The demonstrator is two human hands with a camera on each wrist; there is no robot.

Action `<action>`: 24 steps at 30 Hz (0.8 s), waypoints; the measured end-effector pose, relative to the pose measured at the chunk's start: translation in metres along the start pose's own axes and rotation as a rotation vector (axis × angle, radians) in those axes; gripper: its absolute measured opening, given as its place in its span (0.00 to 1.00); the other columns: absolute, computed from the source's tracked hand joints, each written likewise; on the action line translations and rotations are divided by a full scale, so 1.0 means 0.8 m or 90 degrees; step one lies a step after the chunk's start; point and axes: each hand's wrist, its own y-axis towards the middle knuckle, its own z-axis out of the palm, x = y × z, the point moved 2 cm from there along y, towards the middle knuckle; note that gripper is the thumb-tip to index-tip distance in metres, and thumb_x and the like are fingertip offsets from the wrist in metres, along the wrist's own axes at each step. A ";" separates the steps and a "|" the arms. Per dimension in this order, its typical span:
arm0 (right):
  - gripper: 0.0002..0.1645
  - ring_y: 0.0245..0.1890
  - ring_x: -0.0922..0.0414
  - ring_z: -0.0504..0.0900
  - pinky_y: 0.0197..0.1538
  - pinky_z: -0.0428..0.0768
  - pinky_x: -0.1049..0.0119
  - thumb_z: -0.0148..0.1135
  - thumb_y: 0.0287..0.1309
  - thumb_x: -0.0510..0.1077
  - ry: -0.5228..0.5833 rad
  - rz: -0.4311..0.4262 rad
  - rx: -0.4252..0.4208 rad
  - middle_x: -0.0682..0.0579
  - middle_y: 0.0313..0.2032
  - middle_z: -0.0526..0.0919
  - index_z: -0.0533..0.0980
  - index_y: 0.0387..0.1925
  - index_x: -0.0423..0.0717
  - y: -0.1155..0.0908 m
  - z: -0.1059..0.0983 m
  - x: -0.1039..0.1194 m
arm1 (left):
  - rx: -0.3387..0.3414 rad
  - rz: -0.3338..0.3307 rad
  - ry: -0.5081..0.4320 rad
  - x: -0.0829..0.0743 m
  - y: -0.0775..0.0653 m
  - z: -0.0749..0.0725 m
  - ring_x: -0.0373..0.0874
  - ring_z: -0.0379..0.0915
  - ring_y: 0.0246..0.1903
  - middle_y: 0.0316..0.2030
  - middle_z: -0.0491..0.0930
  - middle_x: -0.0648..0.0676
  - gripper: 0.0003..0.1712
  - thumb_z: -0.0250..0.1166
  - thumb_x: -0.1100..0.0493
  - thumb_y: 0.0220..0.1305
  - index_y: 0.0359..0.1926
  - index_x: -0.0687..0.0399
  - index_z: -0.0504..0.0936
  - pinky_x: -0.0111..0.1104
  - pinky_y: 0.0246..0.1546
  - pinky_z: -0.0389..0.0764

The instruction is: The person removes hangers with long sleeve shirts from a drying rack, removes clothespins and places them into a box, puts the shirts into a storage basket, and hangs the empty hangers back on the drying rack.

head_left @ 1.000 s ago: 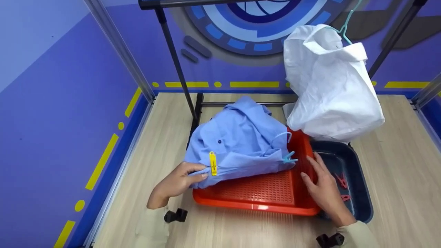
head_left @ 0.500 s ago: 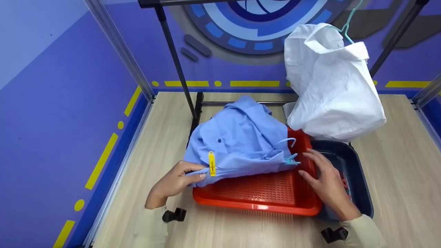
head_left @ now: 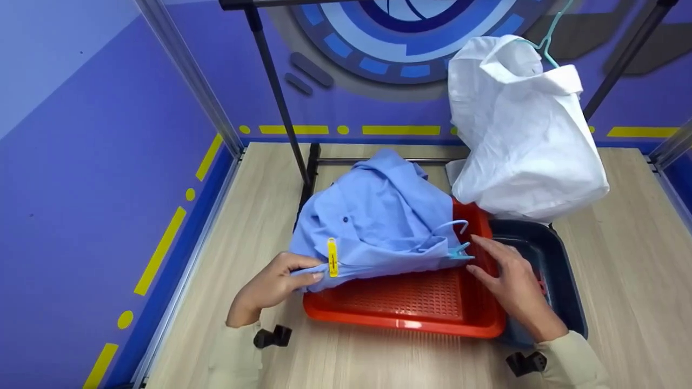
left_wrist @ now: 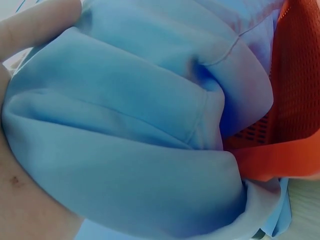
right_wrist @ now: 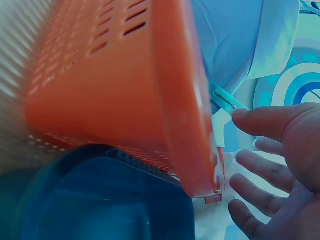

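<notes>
A blue shirt (head_left: 378, 210) lies bunched over the red basket (head_left: 400, 321). Along its near edge a yellow clothespin (head_left: 332, 256) is clipped at the left and a light blue clothespin (head_left: 459, 252) at the right. A pale blue hanger hook (head_left: 458, 224) sticks out by the right end. My left hand (head_left: 273, 283) pinches the shirt's near left corner between thumb and fingers; the folds fill the left wrist view. Above the basket's right rim, my right hand (head_left: 511, 275) has its fingers extended and apart. In the right wrist view its thumb is close to the light blue clothespin (right_wrist: 227, 100).
A dark blue tray (head_left: 562, 286), partly hidden by my right hand, holds something pink-red. Behind it a white garment (head_left: 524, 135) hangs from a teal hanger (head_left: 550, 38). A black rack post (head_left: 275, 81) rises at the back left, before a purple wall (head_left: 97, 178).
My right hand has lifted from the basket's right rim and shifted slightly up toward the light blue clothespin. That clothespin and the hook have moved a little right. The left hand keeps its grip.
</notes>
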 end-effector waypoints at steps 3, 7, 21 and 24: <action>0.37 0.57 0.41 0.73 0.54 0.75 0.38 0.71 0.51 0.36 0.002 0.007 0.016 0.39 0.60 0.76 0.71 0.64 0.50 0.001 0.001 0.000 | 0.000 0.004 -0.001 -0.002 0.000 0.000 0.36 0.58 0.20 0.18 0.59 0.55 0.11 0.57 0.70 0.66 0.25 0.64 0.73 0.27 0.23 0.62; 0.39 0.57 0.41 0.73 0.53 0.76 0.40 0.69 0.54 0.37 0.006 0.025 0.048 0.39 0.62 0.74 0.68 0.67 0.53 0.001 0.003 0.000 | 0.001 0.001 -0.001 -0.003 0.000 0.000 0.36 0.59 0.20 0.18 0.60 0.56 0.11 0.57 0.70 0.66 0.25 0.64 0.73 0.27 0.24 0.63; 0.30 0.55 0.45 0.74 0.54 0.76 0.40 0.70 0.51 0.35 -0.001 -0.009 0.015 0.42 0.57 0.79 0.77 0.58 0.49 0.005 0.002 0.003 | 0.010 0.023 -0.011 0.001 0.001 0.000 0.37 0.57 0.19 0.18 0.58 0.55 0.11 0.56 0.72 0.66 0.25 0.63 0.73 0.28 0.23 0.62; 0.28 0.55 0.45 0.74 0.54 0.77 0.40 0.70 0.51 0.35 0.000 -0.005 0.018 0.42 0.56 0.79 0.78 0.57 0.48 0.006 0.002 0.003 | 0.009 0.021 -0.012 0.001 0.000 0.000 0.37 0.57 0.20 0.18 0.58 0.55 0.10 0.56 0.72 0.66 0.27 0.64 0.74 0.28 0.23 0.62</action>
